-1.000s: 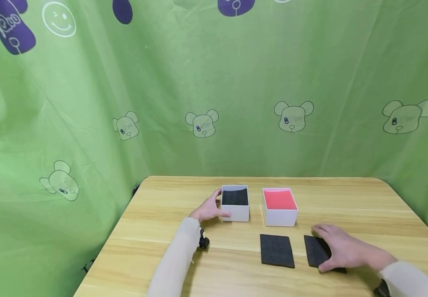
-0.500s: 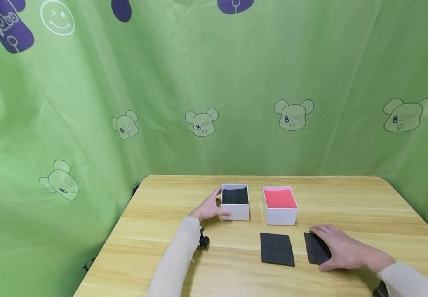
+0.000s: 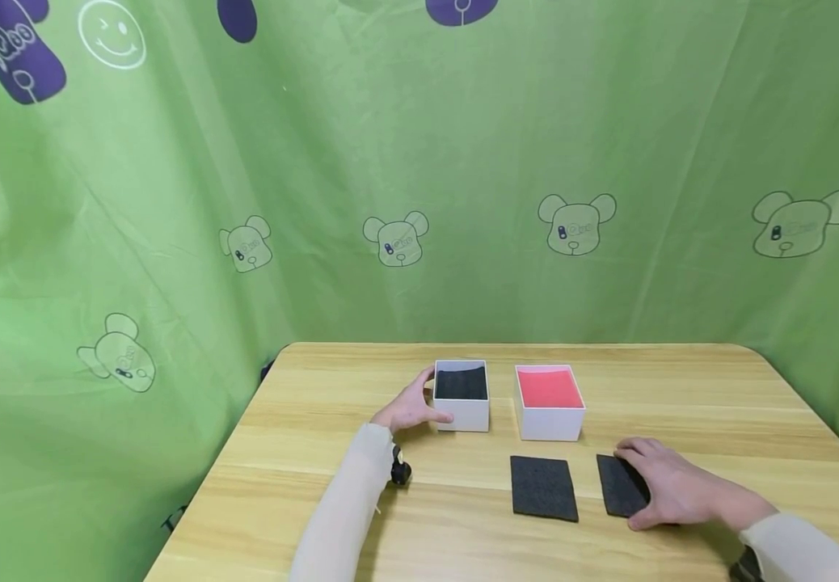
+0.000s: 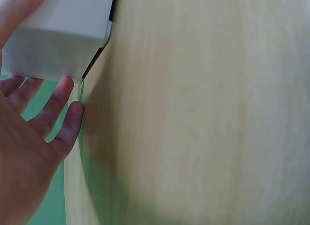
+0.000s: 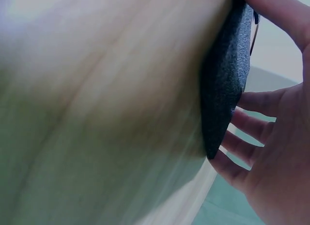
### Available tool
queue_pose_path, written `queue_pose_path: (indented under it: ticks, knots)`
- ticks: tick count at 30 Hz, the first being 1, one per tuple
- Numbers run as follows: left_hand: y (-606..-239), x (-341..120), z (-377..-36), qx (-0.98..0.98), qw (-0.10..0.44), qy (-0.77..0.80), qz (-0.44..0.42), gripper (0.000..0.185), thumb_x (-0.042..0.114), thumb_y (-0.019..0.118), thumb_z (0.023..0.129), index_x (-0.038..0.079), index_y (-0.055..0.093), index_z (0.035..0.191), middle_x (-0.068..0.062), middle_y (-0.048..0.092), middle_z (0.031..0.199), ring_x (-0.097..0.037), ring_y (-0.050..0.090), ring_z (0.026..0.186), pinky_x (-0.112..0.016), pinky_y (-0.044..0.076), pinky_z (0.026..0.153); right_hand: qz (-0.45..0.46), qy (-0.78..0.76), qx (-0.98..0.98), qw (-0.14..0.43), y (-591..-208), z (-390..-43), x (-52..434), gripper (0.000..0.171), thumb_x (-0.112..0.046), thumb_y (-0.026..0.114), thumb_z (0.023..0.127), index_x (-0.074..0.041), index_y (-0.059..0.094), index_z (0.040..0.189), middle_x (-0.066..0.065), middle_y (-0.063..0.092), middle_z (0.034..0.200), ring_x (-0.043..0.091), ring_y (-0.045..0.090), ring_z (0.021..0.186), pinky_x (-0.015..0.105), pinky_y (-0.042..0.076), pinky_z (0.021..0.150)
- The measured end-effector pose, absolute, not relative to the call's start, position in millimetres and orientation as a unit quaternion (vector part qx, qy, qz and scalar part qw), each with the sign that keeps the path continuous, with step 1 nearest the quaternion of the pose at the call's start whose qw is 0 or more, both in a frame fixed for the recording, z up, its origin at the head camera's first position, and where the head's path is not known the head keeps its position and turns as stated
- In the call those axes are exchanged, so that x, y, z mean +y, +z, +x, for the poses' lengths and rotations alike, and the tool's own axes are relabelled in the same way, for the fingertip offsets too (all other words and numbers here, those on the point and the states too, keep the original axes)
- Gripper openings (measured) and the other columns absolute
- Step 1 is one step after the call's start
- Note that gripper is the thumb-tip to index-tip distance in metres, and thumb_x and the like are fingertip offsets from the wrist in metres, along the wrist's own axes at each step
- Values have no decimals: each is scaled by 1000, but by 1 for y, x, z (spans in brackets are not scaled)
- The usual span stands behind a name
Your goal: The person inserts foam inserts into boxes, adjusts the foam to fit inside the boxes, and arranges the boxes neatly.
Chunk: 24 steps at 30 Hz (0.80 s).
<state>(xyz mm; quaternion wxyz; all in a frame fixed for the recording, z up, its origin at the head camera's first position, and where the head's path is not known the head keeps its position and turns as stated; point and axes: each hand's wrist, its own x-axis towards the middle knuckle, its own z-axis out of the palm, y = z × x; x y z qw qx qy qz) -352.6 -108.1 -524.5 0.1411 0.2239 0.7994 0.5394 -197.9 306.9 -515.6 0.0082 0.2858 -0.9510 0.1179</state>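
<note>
Barely anything differs from a second ago. The left hand (image 3: 411,408) stays against the left wall of the small white square box lined with black foam (image 3: 461,395), thumb at the near corner and fingers up along the side; the left wrist view shows those fingers (image 4: 58,101) straight and spread, touching the box's white wall (image 4: 60,38) without curling round it. The box has not shifted on the pale wooden worktop (image 3: 681,396).

The right hand (image 3: 670,489) lies flat on the right-hand black rectangular foam pad (image 3: 617,485), which rests on the worktop near the front edge. Compared with a second ago the hand has slid slightly rightward and back toward the person, so more of the pad's left part is uncovered, and the pad itself seems to sit a touch straighter. In the right wrist view the fingers (image 5: 252,133) are stretched out along the pad's edge (image 5: 223,84), relaxed and not gripping; whether the pad's far edge is lifted off the wood cannot be told from the blur.

A second black rectangular foam pad (image 3: 543,488) lies just left of the first, apart from it and unmoved. Behind it stands a white square box with a red lining (image 3: 549,402), beside the black-lined box and not touching it, also where it was.
</note>
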Motion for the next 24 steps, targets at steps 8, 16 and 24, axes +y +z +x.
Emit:
queue_pose_path:
  ticks: [8,16,24]
  knots:
    - [-523,-108,-352,793,143,549,223,107,2,82,69,16,15,152,-5,29,149,-25,52,116,-31,48,89,292,118,-949,23,-516,-198,306,91,-60,79,58,3,55,120,14,49,121,33,46,111,52,43,85]
    - [-511,-108,-346,783,157,557,227,107,0,82,68,10,15,151,-12,30,149,-30,51,116,-34,48,90,295,113,-947,63,-515,-197,304,92,-56,80,60,5,52,122,12,53,116,31,50,107,51,44,87]
    - [-496,-109,-335,777,162,561,234,103,-2,80,70,6,16,150,-13,31,147,-29,52,115,-32,48,89,272,135,-950,76,-495,-198,297,94,-57,79,63,4,49,129,15,51,122,31,52,109,50,45,88]
